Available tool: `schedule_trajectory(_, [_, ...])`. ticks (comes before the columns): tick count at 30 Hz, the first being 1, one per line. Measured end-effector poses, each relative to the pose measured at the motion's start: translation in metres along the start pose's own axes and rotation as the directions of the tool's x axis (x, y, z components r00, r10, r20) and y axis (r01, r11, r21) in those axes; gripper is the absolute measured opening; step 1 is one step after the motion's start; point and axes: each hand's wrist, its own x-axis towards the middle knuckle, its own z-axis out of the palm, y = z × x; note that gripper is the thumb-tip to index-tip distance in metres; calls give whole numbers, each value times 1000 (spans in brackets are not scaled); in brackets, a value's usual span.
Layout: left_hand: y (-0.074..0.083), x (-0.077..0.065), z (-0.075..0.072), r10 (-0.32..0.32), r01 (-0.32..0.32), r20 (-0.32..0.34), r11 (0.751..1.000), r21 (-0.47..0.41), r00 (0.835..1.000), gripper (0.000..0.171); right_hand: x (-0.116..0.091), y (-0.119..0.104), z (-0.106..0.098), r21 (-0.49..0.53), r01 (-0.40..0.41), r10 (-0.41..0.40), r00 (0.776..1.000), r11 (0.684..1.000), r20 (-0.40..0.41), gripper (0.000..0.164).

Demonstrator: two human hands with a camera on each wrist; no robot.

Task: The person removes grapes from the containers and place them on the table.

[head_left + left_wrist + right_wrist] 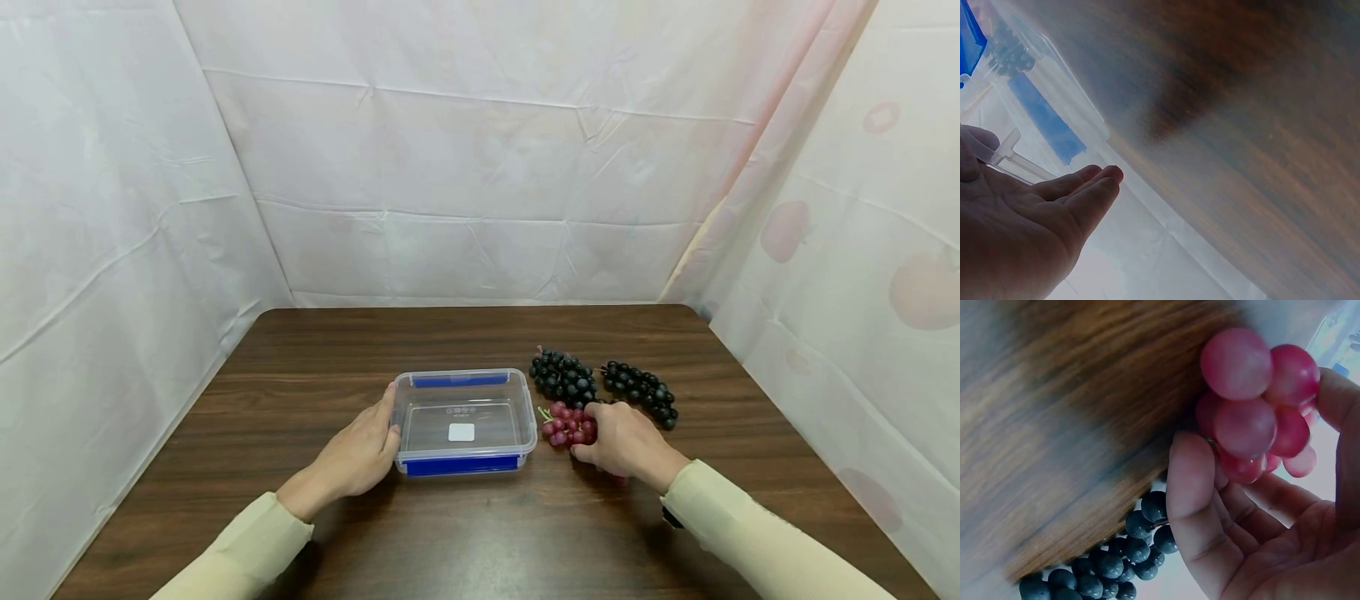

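A clear plastic food container (491, 417) with blue clips stands at the middle of the table, a white label on its floor. My left hand (358, 450) lies along its left wall, fingers extended against the side. In the left wrist view those fingers (1094, 200) are straight beside the clear plastic edge. To the right of the container, my right hand (626, 442) grips a bunch of red grapes (558, 425). Thumb and fingers curl round the red grapes (1246, 428) in the right wrist view, close over the wood.
Two bunches of black grapes lie behind the right hand: one bunch (562, 377) at the container's back right, the other bunch (641, 392) farther right. The brown wooden table (465, 533) is enclosed by pale curtains (465, 167) at the back and sides.
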Motion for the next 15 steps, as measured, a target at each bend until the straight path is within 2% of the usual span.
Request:
schedule_trajectory(5, [0, 0, 0, -1, 1, 0, 1000, 1, 1000, 69, 0, 1, -1, -27, 44, -46, 996, 999, -71, 51])
schedule_trajectory(9, [1, 0, -1, -1, 1, -4, 1000, 2, 1000, 69, -2, 1, -3, -53, 71, -77, 990, 996, -118, 51])
schedule_trajectory(15, [-1, 0, 0, -4, 4, -10, 1000, 5, 1000, 69, -3, 1, -8, -57, 58, -67, 985, 997, -158, 54])
